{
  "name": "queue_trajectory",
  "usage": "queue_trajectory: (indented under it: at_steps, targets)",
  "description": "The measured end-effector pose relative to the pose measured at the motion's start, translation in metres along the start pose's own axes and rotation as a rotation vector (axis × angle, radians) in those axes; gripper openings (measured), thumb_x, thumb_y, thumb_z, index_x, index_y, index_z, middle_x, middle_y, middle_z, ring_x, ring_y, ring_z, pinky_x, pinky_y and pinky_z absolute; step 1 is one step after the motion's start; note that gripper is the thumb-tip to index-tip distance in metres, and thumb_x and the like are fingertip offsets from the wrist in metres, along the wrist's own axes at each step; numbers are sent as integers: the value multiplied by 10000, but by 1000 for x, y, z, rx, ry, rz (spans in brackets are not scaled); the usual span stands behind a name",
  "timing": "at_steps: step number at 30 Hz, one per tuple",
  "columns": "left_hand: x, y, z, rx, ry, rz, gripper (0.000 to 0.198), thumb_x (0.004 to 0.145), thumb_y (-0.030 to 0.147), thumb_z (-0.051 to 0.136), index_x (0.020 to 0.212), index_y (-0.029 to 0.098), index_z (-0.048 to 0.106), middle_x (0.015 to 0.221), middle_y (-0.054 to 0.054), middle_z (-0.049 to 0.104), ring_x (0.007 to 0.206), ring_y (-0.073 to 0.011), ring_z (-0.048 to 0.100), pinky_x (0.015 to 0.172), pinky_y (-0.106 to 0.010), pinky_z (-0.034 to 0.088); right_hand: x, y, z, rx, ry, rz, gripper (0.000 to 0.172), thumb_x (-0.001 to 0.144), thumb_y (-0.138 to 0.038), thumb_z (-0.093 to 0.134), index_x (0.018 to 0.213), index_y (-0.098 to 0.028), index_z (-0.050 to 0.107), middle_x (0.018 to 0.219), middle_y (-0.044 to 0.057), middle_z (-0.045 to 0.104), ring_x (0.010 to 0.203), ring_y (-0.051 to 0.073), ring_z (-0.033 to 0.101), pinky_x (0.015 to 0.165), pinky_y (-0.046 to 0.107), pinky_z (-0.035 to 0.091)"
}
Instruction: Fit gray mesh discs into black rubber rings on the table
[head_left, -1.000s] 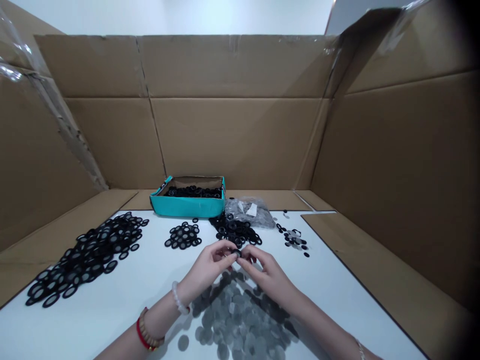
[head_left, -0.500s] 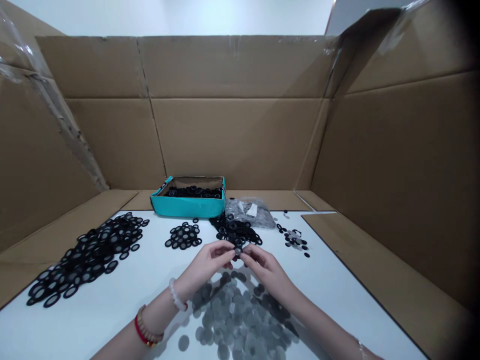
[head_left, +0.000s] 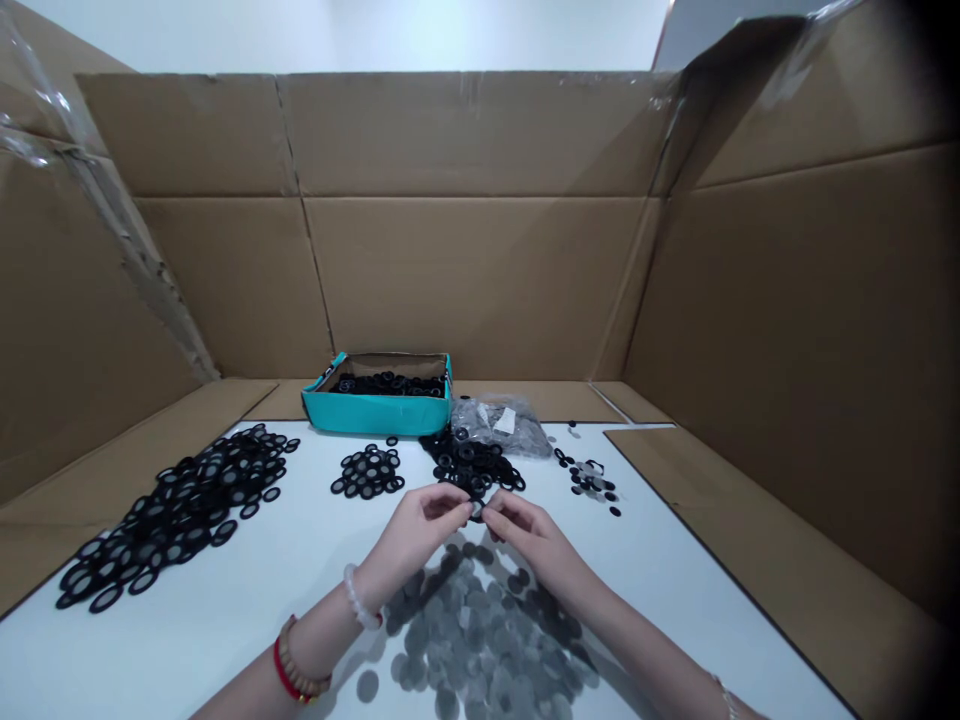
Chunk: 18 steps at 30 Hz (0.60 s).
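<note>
Brown corrugated cardboard walls (head_left: 465,280) enclose the work area at left, back and right; creases cross them, clear tape shines at the upper corners. Above the back panel: a bright, pale wall (head_left: 420,35). Inside, a white, smooth-topped table (head_left: 300,555), with cardboard flaps along its left, far and right edges.

On the table, by size: a long heap of black rings with grey centres (head_left: 187,510) at left; a spread of flat, round, grey translucent discs (head_left: 480,620) at the near middle, partly in shadow. At the back, an open turquoise cardboard box (head_left: 375,414) contains black rings. Beside it, a clear plastic bag (head_left: 529,437) bears a white label.

Both hands are pinched narrow: left hand (head_left: 424,520) and right hand (head_left: 529,525) grip one small piece between thumbs and fingers, above the near edge of a black ring pile (head_left: 469,460). A small cluster of grey-centred rings (head_left: 367,470) lies left of that pile.

Smallest: the held piece, a round black ring with a pale grey centre (head_left: 476,510). Its rim is partly covered by fingertips; seating of the centre cannot be judged.
</note>
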<state>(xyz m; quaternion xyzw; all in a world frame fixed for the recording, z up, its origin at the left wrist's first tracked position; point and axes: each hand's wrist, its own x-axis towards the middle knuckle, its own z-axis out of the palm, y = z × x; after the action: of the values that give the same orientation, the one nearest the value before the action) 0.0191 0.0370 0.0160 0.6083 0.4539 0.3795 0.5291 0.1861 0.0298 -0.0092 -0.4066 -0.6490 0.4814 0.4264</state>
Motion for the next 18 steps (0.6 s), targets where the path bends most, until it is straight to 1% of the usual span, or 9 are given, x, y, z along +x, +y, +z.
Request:
queue_trajectory:
  at_steps: [3,9,11,15,18]
  targets:
    - [0,-3,3,14,1,46,221,706,361,637,724,142,619,704,-31,622,695,-169,571,623,-253,432,0,2,1,-19,-8,-5,359,837,-486,485,649,-181,453,614,-33,413,584,121,379,540,233,308]
    - [2,0,2,-29,46,-24,215,683,332,655,756,131,632,704,-42,620,688,-168,571,634,-256,435,-2,0,2,-32,-9,-22,341,851,-461,481,662,-179,447,625,-37,396,590,116,374,544,226,310]
    - [1,1,2,-38,18,-27,215,686,337,651,738,130,628,677,-32,608,669,-160,563,623,-250,425,-2,0,2,-39,-5,-16,340,855,-457,477,661,-178,450,621,-39,395,580,113,369,537,224,306]
    - [0,3,2,-13,-78,-14,239,699,371,629,652,140,590,616,-4,574,613,-143,537,568,-233,389,-2,3,3,-84,0,-30,345,849,-462,482,658,-175,478,608,-38,412,569,114,378,535,225,312]
    - [0,4,-1,36,-113,1,243,710,374,610,649,140,590,597,-3,576,591,-140,524,552,-232,373,-2,5,4,-119,-2,-44,333,856,-445,480,665,-173,501,606,-36,420,578,118,387,541,227,315]
